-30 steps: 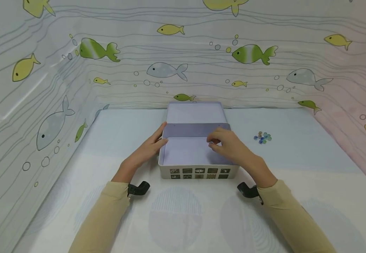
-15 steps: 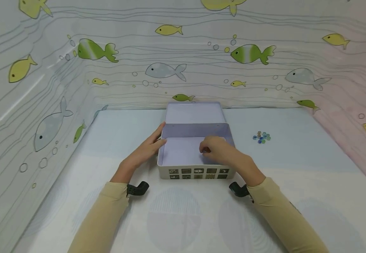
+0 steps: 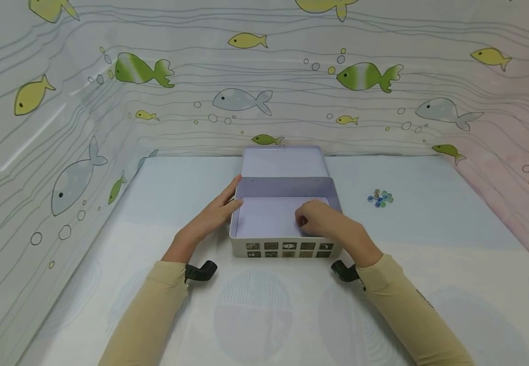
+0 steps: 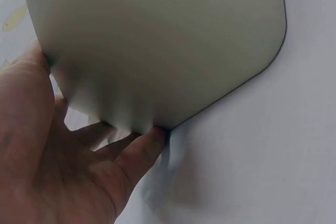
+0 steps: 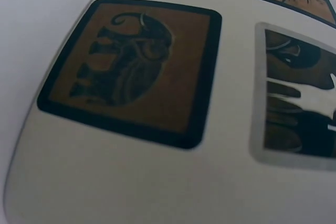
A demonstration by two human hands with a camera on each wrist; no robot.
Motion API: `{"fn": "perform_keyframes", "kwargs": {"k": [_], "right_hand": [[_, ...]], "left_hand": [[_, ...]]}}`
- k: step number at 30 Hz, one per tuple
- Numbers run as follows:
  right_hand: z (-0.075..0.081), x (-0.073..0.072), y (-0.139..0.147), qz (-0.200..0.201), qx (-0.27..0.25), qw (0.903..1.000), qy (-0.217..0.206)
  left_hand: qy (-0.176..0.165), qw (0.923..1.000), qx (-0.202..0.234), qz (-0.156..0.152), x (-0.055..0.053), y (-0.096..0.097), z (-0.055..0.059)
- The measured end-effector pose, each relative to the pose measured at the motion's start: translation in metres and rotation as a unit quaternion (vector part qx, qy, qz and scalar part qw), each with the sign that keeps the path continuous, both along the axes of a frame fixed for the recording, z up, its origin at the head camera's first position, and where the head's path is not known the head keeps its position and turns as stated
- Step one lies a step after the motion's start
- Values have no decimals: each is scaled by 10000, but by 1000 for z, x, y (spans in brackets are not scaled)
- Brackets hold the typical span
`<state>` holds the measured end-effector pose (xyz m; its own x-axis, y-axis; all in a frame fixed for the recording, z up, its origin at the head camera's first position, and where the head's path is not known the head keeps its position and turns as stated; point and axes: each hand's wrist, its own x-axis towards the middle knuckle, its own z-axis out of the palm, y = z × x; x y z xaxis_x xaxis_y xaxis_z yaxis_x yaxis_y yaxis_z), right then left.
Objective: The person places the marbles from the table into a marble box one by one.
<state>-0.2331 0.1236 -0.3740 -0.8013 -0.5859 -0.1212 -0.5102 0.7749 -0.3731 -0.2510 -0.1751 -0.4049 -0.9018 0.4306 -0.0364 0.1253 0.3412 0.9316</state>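
Observation:
An open white tin box (image 3: 264,218) with a lilac inside and dark picture squares on its front stands at mid-table, its lid (image 3: 283,161) tilted back. My left hand (image 3: 214,213) holds the box's left side, thumb over the rim; in the left wrist view the fingertips (image 4: 149,142) touch the edge of the plain wall. My right hand (image 3: 321,219) is low inside the box at the right, fingers curled together. Its fingertips, and the marble pinched there earlier, are hidden now. The right wrist view shows only the box's front pictures (image 5: 136,72).
Several glass marbles (image 3: 380,198), blue, green and amber, lie in a cluster on the pale tablecloth (image 3: 410,223) to the right of the box. A fish-printed sheet (image 3: 291,71) rises behind and along both sides of the table.
My right hand has moved down and slightly left into the box, carrying the small glassy marble between its fingertips, which then drop out of sight. The left hand stays on the box's side.

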Motion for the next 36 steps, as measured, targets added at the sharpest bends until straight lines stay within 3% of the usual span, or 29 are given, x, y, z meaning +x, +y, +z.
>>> {"fn": "perform_keyframes", "kwargs": {"k": [11, 18, 29, 36], "right_hand": [[-1, 0, 2, -98, 72, 9999, 3], [-2, -1, 3, -212, -21, 9993, 322], [9, 0, 9, -203, -769, 9926, 921], [23, -5, 23, -543, -1226, 9852, 1066]], "left_hand": [[34, 10000, -81, 14, 0, 3, 2], [44, 10000, -45, 63, -3, 5, -2], [67, 9998, -130, 118, 0, 4, -2], [139, 9996, -185, 164, 0, 4, -2]]}}
